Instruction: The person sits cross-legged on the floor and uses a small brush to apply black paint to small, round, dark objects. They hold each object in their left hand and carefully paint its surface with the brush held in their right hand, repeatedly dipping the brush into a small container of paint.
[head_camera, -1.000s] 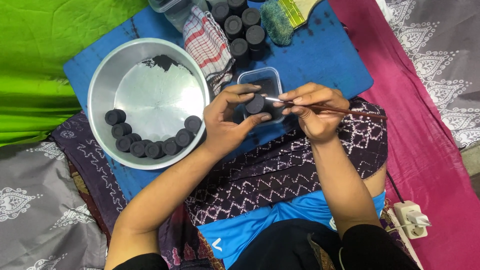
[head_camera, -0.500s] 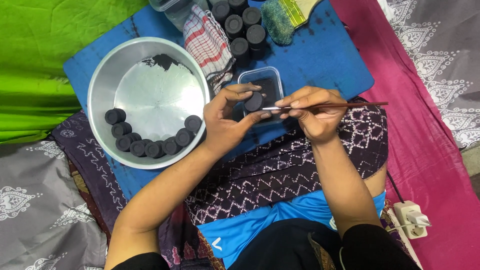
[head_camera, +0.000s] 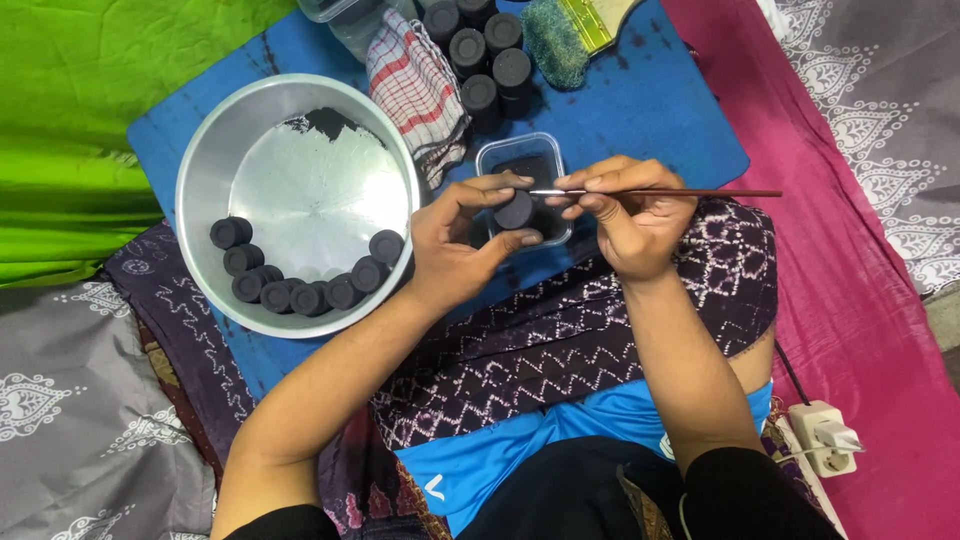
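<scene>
Metal bowl (head_camera: 300, 200): black pucks along near wall | left hand (head_camera: 455, 245) pinches one black puck (head_camera: 515, 210) over clear tub (head_camera: 520, 165) | right hand (head_camera: 630, 215) closed on thin brush (head_camera: 660, 193), tip at puck | step judged: coating; steady strokes needed.

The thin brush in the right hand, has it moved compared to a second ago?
Yes. The brush now lies level, with its tip left of where it was, against the black puck over the clear tub; earlier its handle end dipped toward the patterned cloth.
</scene>
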